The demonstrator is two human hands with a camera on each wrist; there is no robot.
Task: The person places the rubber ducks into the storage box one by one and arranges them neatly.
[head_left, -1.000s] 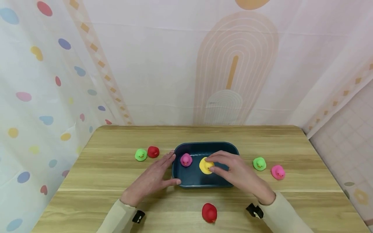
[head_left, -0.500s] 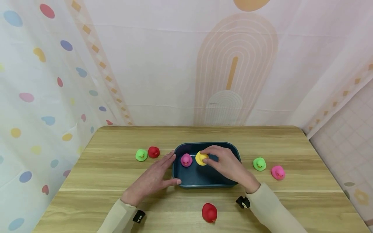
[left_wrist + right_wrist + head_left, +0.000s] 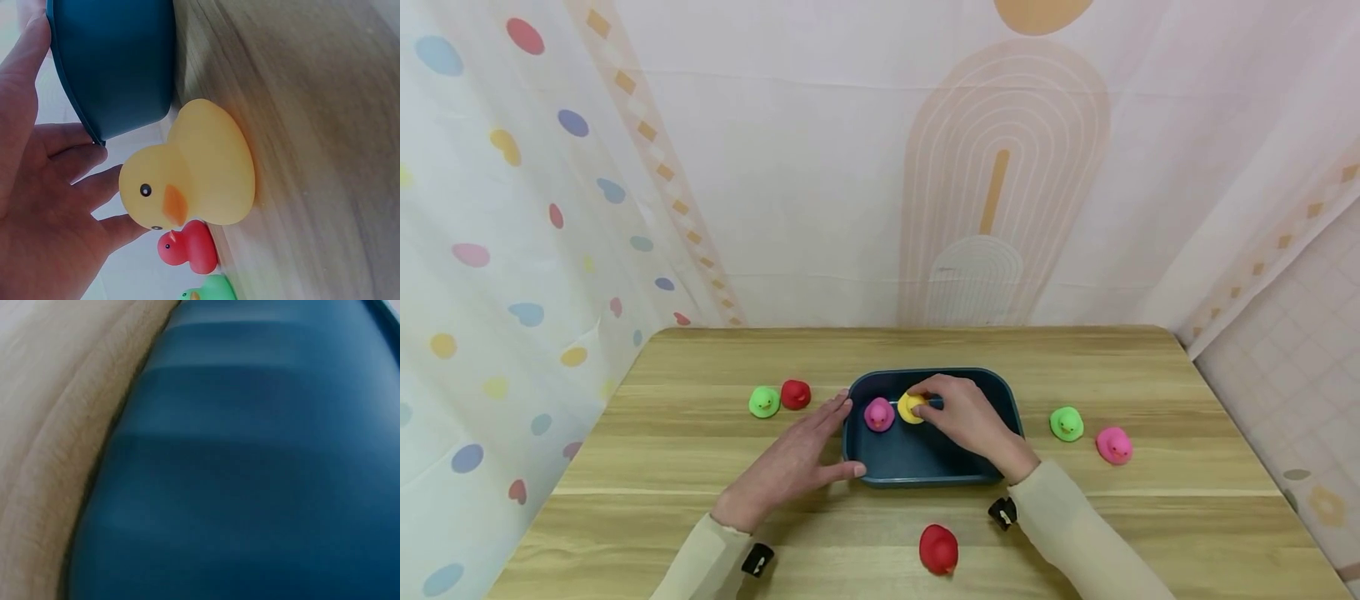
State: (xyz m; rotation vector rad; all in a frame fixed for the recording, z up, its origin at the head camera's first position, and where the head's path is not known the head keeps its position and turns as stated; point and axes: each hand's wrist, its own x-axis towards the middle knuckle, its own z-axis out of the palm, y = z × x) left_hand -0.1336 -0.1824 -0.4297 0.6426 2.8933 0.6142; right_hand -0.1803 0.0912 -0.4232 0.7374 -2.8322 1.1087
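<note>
A dark blue tray (image 3: 928, 481) lies on the table in the head view. Inside it, my right hand (image 3: 970, 417) pinches a yellow rubber duck (image 3: 910, 408) between thumb and fingers, beside a magenta rubber duck (image 3: 878, 415). My left hand (image 3: 790, 462) rests against the tray's left end, its fingers extended and thumb spread. From the left wrist, a second yellow duck (image 3: 215, 162) is visible on the table near that hand's fingers; the hand hides it from the head view. The right wrist view is filled mostly by the blue tray (image 3: 250, 456), with no fingers showing.
Left of the tray sit a green duck (image 3: 764, 402) and a red duck (image 3: 795, 394). To the right are another green duck (image 3: 1067, 424) and a pink duck (image 3: 1115, 446). One red duck (image 3: 938, 548) lies in front of the tray. A patterned curtain (image 3: 820, 167) hangs behind.
My right hand has moved the yellow duck leftward and slightly back within the tray, closer to the magenta duck. The left hand has stayed at the tray's end.
</note>
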